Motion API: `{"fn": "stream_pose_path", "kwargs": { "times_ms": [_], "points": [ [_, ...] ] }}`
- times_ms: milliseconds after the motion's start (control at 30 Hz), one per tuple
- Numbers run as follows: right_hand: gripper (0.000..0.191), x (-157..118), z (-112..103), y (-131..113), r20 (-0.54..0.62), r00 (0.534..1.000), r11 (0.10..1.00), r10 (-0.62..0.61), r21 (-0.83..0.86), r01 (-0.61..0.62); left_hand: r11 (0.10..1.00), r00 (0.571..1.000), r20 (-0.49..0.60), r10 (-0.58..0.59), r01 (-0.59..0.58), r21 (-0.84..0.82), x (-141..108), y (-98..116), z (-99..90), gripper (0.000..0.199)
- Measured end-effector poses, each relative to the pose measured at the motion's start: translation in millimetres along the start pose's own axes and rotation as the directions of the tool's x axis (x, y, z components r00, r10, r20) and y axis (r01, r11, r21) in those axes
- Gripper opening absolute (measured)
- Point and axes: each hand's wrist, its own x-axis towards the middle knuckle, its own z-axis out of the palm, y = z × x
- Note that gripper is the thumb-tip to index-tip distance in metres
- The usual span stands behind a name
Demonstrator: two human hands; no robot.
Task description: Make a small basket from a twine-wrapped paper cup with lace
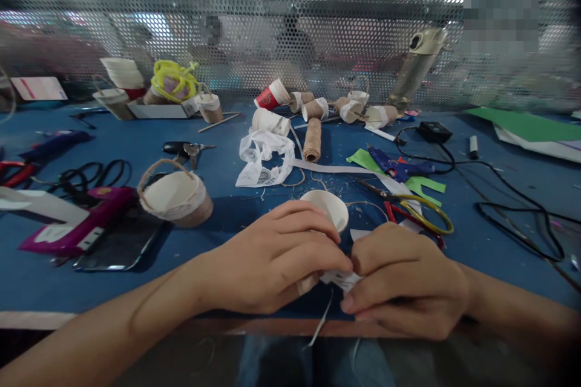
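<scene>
At the table edge [267, 326], left hand [284, 257] round paper cup [334, 208], right hand [408, 281] tight on white scrap [344, 280], scissors [391, 198] close ahead.

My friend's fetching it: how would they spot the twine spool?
On the blue table, look past the left hand to the crumpled white material. Just right of it lies the twine spool, its hollow end toward the camera. Unlike the wrapped cups behind, it has no white trim.

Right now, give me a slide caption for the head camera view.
Left hand holding a white cup, right hand pinching white material, at a blue table.
</scene>
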Motion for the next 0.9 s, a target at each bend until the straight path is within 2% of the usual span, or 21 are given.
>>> {"fn": "stream_pose_path", "kwargs": {
  "times_ms": [300,433,600,667,800,900],
  "points": [
    [0.016,-8.2,0.0,1.1,0.052,0.985,0.985,0.163,0.041,-0.165,0.998,0.998,-0.063,0.031,-0.027,0.063,-0.6,-2.3,-5.7,0.021],
    [0.021,-9.8,-3.3,1.6,0.055,0.989,0.99,0.139,0.014,-0.14,0.998,0.996,-0.075,0.046,-0.042,0.05,-0.7,-4.2,-7.6,0.011],
    [0.019,-5.6,-8.4,-1.9,0.015,0.988,0.988,0.152,-0.019,-0.151,0.999,0.998,-0.056,0.03,-0.029,0.017,-2.0,-3.6,-8.2,0.01],
    [0.017,-3.6,-9.0,-2.4,0.008,0.987,0.987,0.161,0.008,-0.161,0.999,0.998,-0.051,0.028,-0.026,0.031,-1.6,-3.8,-8.0,0.01],
    [0.017,-2.4,-8.2,-2.9,0.041,0.982,0.967,0.185,0.172,-0.19,0.995,0.996,-0.081,0.038,-0.03,0.1,-0.7,-4.4,-7.9,0.01],
    [0.021,-4.4,-8.9,-5.0,0.012,0.978,0.968,0.207,0.143,-0.206,0.992,0.994,-0.091,0.056,-0.045,0.118,-0.7,-3.1,-8.6,0.008]
  ]
}}
